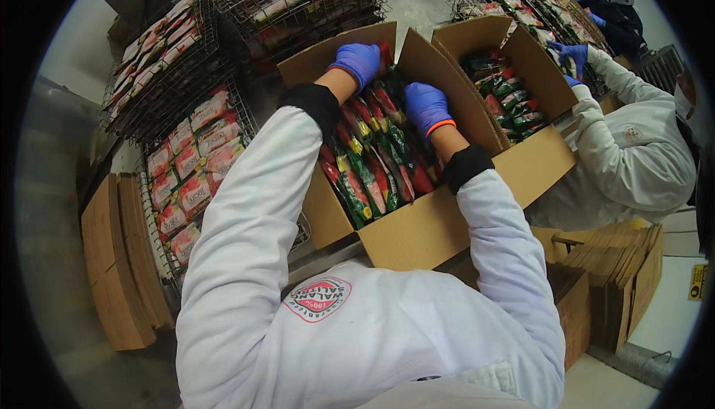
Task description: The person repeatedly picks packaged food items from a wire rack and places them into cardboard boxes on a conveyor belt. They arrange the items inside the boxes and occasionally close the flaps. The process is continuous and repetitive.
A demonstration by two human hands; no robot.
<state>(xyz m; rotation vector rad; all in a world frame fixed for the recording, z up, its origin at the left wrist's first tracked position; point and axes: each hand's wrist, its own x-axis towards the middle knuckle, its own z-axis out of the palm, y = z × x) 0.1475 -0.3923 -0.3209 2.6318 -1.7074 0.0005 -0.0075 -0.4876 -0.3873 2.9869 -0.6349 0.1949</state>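
Note:
An open cardboard box [413, 230] stands before me, filled with rows of red, green and yellow food packets [372, 163] set on edge. My left hand [357, 64], in a blue glove, is closed at the box's far left corner. A red packet [385, 57] stands upright against its fingers and seems gripped by them. My right hand [430, 107], gloved in blue with an orange cuff, reaches down over the packets at the right inner wall. Its fingertips are hidden, so its hold cannot be made out.
A second open box [532, 51] with packets stands to the right, beside a co-worker [633, 133] in white. Wire racks of packets [194, 148] stand left and behind. Flattened cartons [119, 260] lean at left; more cartons [614, 282] stand at right. Another person [614, 10] works far right.

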